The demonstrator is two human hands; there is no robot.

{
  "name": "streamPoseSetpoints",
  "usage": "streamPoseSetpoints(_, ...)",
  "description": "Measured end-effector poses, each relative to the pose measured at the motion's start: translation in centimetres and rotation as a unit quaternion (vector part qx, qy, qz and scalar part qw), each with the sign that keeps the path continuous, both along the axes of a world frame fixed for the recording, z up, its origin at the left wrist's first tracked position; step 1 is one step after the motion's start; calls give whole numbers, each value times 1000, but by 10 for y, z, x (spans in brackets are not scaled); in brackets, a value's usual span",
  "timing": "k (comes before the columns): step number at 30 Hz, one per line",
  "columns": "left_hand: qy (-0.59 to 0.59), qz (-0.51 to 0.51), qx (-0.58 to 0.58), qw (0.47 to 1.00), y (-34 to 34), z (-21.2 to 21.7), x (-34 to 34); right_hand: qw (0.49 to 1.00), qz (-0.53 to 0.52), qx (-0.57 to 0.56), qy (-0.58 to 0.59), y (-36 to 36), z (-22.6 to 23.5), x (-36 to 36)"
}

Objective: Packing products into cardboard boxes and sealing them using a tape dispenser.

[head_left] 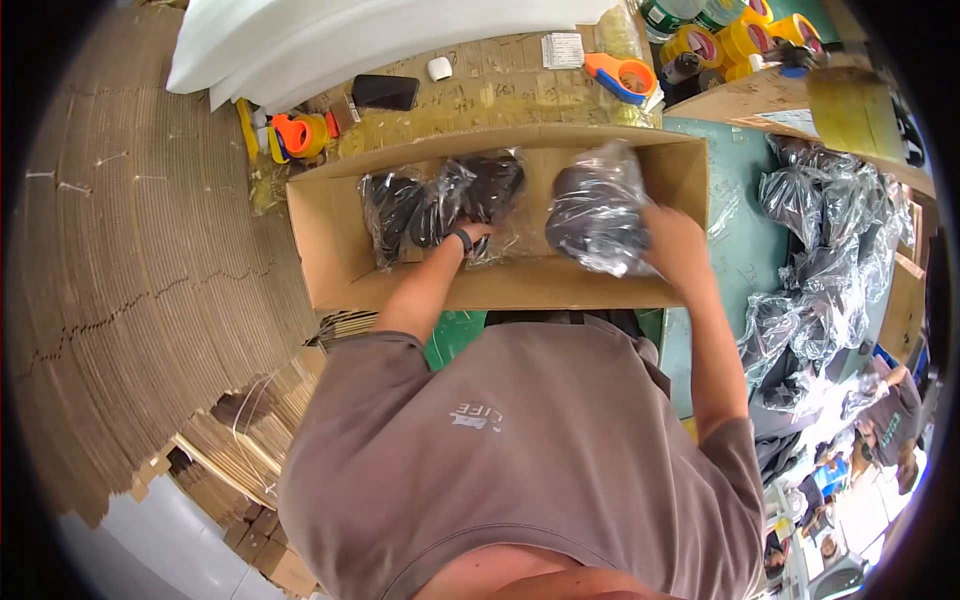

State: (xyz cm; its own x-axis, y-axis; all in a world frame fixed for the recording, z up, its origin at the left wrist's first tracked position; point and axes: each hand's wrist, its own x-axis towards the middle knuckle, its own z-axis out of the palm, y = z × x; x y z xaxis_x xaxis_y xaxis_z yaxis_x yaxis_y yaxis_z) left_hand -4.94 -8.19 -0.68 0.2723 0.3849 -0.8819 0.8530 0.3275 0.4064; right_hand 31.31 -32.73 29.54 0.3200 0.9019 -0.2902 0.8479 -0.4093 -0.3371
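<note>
A long open cardboard box (pixel 480 290) lies crosswise in front of me. At its right part my right hand (pixel 675 243) is closed on the side of a dark item in a clear plastic bag (pixel 598 215), slightly blurred; what the item is I cannot tell. My left hand (pixel 478 233), with a dark band on the wrist, reaches into the box and touches a black bagged item (pixel 492 185). Its fingers are partly hidden by the plastic. Another black bagged item (pixel 392 208) rests further left in the box.
Stacked flat cardboard (pixel 150 220) rises at left. Beyond the box are a black phone (pixel 386 92), orange tape dispensers (pixel 622 76) (pixel 296 135) and white sheeting (pixel 370 40). Several bagged dark items (pixel 825 250) lie on the right-hand table; another person (pixel 890 425) is at far lower right.
</note>
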Motion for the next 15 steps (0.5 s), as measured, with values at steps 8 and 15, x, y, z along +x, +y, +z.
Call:
streamPoseSetpoints(8,112,-106,189,970,-30,-79,38,966,235,-52,-98,138,-262,-97)
streamPoseSetpoints(15,-24,-187,171,967,-8,-4,-17,936,38,330,117,35,-103,-95)
